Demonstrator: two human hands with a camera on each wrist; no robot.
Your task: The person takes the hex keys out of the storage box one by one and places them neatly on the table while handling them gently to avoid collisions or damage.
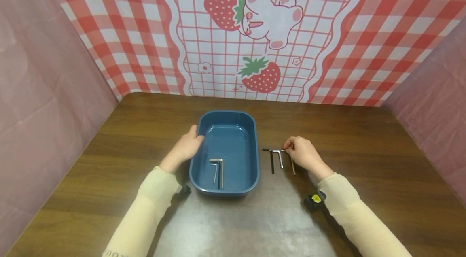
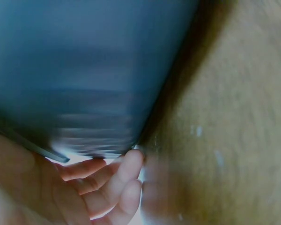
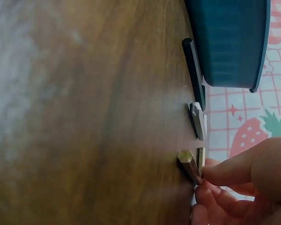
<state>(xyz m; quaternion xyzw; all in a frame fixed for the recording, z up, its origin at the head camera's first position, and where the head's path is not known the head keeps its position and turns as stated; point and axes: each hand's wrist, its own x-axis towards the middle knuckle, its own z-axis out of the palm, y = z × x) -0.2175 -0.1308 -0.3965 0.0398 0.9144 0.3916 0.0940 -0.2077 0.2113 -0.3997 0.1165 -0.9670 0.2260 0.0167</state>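
Observation:
A blue plastic bin stands on the table, and my left hand holds its left side with the thumb at the rim. In the left wrist view, the fingers lie against the outer wall. L-shaped hex keys, a larger one and a smaller silver one, lie inside near the front. Right of the bin, my right hand pinches a bronze hex key near its bend, low at the tabletop. Beside it lie a silver hex key and a black one.
The wooden table has a glossy reflection at the front. A red-and-white checked cloth hangs behind it, with pink cloth at both sides. A dark wrist camera sits below the right wrist.

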